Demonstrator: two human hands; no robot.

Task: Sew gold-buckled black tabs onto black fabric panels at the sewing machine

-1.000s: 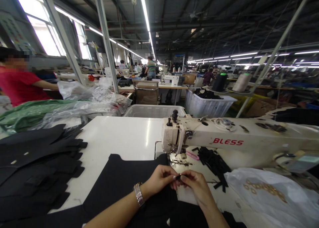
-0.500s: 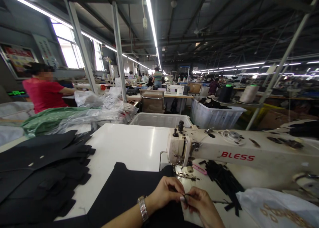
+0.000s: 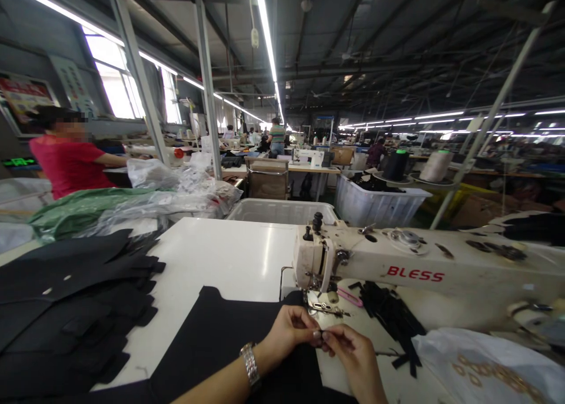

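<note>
My left hand [image 3: 286, 332], with a metal watch on its wrist, is closed in a pinch at the front of the sewing machine [image 3: 415, 274]. Fingertip to fingertip with it, my right hand [image 3: 353, 352] pinches too. Between them shows a bit of a small black strip [image 3: 321, 333], mostly hidden by the fingers. Under my left forearm lies a large black fabric piece [image 3: 220, 339], its far edge reaching the presser foot area. Right of my hands is a heap of black strips [image 3: 392, 318]. A white plastic bag [image 3: 441, 348] with several gold-coloured rings [image 3: 489, 370] lies at the right.
Stacked black cut pieces [image 3: 66, 315] cover the left of the white table [image 3: 233, 245]. Pink-handled small scissors or snips [image 3: 350, 297] lie beneath the machine arm. Beyond the table stand plastic bins [image 3: 379, 201]. A person in red [image 3: 70, 162] works at the far left.
Both hands stay pinched together; the right hand has turned slightly and its fingertips have risen closer to the left's. The whole view has shifted a little.
</note>
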